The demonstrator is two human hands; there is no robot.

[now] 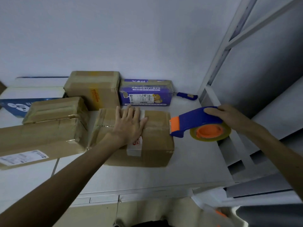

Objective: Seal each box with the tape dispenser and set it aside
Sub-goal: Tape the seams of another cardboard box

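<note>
A brown cardboard box (157,138) with a white label on its front stands in the middle of the white table (188,166). My left hand (129,125) lies flat on its top, fingers spread. My right hand (227,113) grips the blue handle of a blue and orange tape dispenser (196,123) with a roll of clear tape. The dispenser's orange mouth sits at the box's right top edge.
Several other cardboard boxes (54,128) crowd the left side, one taller box (95,89) at the back. A purple printed box (146,94) stands behind the middle box, with a blue utility knife (187,96) to its right. Grey metal shelving (254,79) rises at the right.
</note>
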